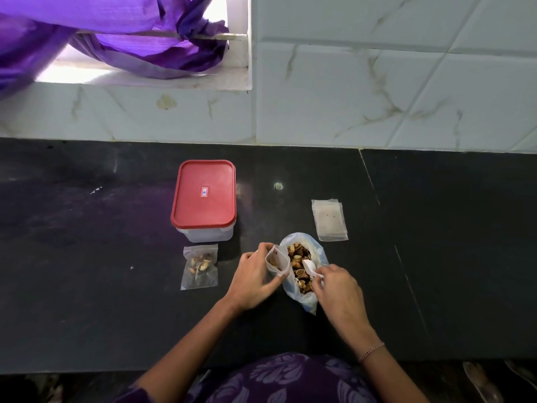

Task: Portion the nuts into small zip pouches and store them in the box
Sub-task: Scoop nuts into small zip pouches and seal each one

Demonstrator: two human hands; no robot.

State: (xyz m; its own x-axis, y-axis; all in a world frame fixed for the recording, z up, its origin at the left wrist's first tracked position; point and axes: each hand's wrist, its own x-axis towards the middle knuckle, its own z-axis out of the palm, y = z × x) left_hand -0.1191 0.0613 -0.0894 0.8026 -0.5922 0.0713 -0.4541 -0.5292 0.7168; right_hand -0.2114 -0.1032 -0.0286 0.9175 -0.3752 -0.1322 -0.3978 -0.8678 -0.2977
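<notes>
On the black counter [87, 257] the left hand [251, 276] grips a small zip pouch [276, 261] between thumb and curled fingers and holds its mouth open, just beside the plastic bag [305, 301]. This bag lies open in front of the person, and the mixed nuts [297, 254] are seen inside it. The right hand [340, 289] pinches the handle of a white spoon [309, 267] – its bowl is down among the nuts in the bag. To the left lies a filled pouch [200, 267] flat on the counter, closed as far as I can tell, directly in front of the box [203, 235]. The box stands further back, and its red lid [203, 196] is on. A stack of empty pouches [329, 221] lies to the right – behind the bag and apart from it.
</notes>
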